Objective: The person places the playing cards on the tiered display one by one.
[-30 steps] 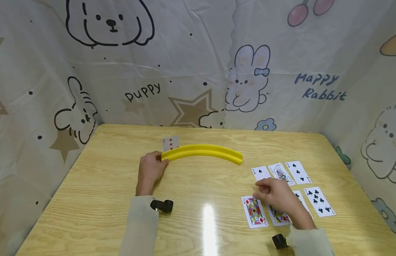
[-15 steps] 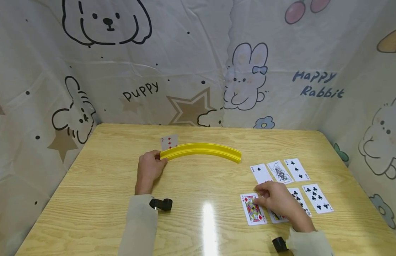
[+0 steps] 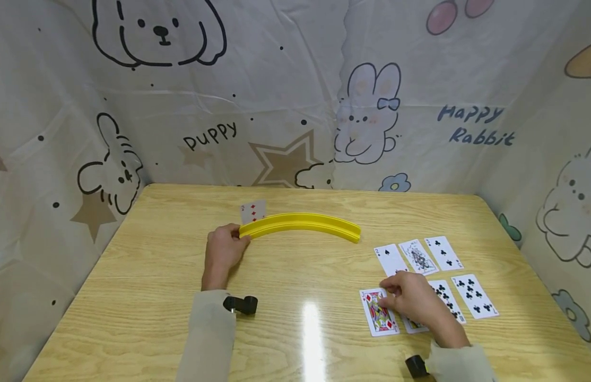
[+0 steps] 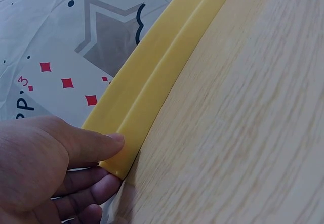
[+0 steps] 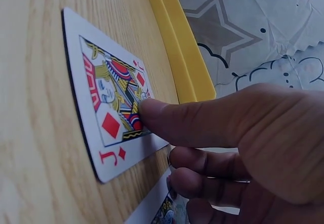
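Note:
My left hand [image 3: 224,252] pinches the left end of a curved yellow card holder [image 3: 300,222], thumb on its face and fingers at its end in the left wrist view. A three of diamonds [image 3: 253,211] stands upright in the holder near that hand. My right hand [image 3: 415,298] is over the cards at the right, its thumb on the face of the jack of diamonds [image 5: 109,97]. Its other fingers are bent by the card's edge; the index finger is mostly hidden in the right wrist view. In the head view the jack [image 3: 377,318] lies on the table.
Beyond my right hand lie a two of spades [image 3: 390,258], a joker [image 3: 418,257] and a three of clubs [image 3: 443,253]. A seven of clubs [image 3: 474,296] and partly covered cards lie beside it. A printed cloth [image 3: 286,106] hangs behind the wooden table [image 3: 157,318].
My right hand has come left and down a little, bringing its thumb onto the jack of diamonds. The left hand stays on the card holder. The head view has shifted slightly.

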`<state>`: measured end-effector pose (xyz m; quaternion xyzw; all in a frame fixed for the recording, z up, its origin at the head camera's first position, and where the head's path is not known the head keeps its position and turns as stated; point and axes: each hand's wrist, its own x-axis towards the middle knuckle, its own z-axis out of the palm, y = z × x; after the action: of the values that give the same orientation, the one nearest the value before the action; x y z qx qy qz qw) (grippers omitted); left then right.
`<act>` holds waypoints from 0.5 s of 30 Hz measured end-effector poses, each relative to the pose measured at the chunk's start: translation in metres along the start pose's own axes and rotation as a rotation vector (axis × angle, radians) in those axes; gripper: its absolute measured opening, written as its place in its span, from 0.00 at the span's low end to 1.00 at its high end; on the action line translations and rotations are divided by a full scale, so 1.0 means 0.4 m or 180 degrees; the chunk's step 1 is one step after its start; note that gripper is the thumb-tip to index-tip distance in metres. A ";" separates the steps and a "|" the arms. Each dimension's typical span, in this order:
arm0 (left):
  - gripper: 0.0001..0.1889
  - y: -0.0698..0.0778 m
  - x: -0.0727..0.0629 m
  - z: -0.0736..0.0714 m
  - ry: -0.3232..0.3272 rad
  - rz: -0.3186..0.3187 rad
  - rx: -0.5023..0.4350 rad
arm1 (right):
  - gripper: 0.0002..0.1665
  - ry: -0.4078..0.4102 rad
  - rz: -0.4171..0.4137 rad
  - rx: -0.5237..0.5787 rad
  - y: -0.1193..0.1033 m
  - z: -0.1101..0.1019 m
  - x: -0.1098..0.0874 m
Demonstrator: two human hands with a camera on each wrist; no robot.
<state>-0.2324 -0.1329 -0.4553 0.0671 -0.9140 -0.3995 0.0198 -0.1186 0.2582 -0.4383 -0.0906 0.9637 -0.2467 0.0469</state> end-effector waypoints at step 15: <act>0.20 0.002 -0.003 -0.002 0.0017 0.0033 -0.0023 | 0.15 0.0019 0.0109 0.0150 -0.004 0.004 0.002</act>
<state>-0.2310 -0.1327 -0.4542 0.0633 -0.9129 -0.4025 0.0245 -0.1189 0.2561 -0.4389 -0.0722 0.9592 -0.2687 0.0503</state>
